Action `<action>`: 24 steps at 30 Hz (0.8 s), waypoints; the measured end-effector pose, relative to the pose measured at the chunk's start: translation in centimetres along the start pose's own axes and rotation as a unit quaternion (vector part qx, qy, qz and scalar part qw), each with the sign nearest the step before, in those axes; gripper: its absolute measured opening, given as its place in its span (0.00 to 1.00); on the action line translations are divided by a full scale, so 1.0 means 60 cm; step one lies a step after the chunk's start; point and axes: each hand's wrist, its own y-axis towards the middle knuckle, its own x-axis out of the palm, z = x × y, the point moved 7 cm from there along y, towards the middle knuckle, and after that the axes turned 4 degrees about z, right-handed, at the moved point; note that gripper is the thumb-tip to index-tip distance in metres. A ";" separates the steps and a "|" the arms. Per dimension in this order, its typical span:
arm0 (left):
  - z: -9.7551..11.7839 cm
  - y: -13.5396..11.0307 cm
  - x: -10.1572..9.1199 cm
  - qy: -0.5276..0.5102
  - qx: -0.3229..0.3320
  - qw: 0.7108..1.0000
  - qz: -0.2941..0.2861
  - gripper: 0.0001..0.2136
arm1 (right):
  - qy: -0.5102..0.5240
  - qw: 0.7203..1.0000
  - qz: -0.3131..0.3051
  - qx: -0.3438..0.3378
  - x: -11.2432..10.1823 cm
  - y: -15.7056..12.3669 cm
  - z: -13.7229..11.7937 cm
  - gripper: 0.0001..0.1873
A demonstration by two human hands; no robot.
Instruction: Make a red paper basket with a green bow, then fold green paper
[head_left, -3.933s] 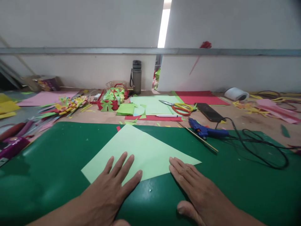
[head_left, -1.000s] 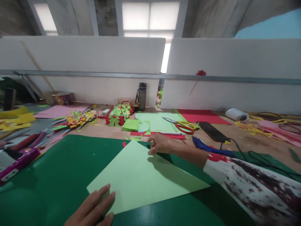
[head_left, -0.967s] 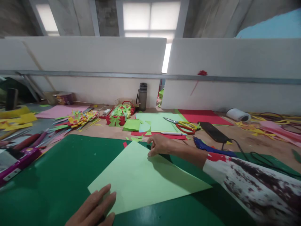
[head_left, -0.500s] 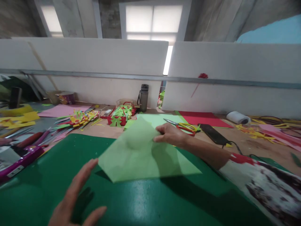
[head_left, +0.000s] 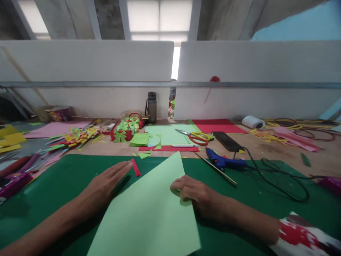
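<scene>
The right hand (head_left: 198, 193)'s fingers pinch smooth, pale-green paper (head_left: 149, 217) by its edge over a glossy mat (head_left: 266, 213); the left hand (head_left: 105, 183)'s straight fingers lie together beside a red strip (head_left: 135, 167). A red basket (head_left: 129, 136) holds green cutouts (head_left: 128, 125).

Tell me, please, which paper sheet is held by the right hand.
The pale green front sheet; the pink sheet, red sheet and pale green rear sheet lie farther away, untouched.

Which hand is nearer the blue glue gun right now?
Right. The right hand, gripping the edge of the green sheet, is nearer you and slightly left of the blue glue gun. The left hand is much farther left, across the green sheet.
</scene>
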 end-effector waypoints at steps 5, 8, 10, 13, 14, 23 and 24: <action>0.036 0.027 -0.002 -0.116 0.074 0.988 -0.076 0.20 | 0.026 0.991 -0.101 0.086 -0.003 -0.006 0.013 0.15; 0.085 0.018 0.019 -0.172 0.141 0.950 -0.219 0.21 | 0.018 0.985 -0.138 0.107 -0.009 -0.006 0.011 0.17; 0.108 0.007 0.030 -0.172 0.157 0.934 -0.270 0.23 | -0.005 0.983 -0.147 0.112 -0.008 -0.008 0.007 0.18; 0.120 -0.003 0.040 -0.159 0.157 0.939 -0.262 0.23 | -0.047 0.983 -0.156 0.090 0.001 -0.012 -0.006 0.20; 0.120 -0.006 0.041 -0.159 0.156 0.942 -0.251 0.23 | -0.056 0.983 -0.158 0.079 0.003 -0.013 -0.010 0.20; 0.110 -0.033 0.021 -0.140 0.180 0.928 -0.294 0.32 | -0.063 0.987 -0.102 0.111 -0.023 -0.038 0.022 0.11; 0.111 -0.036 0.016 -0.129 0.173 0.927 -0.307 0.32 | -0.056 0.986 -0.100 0.119 -0.025 -0.041 0.023 0.12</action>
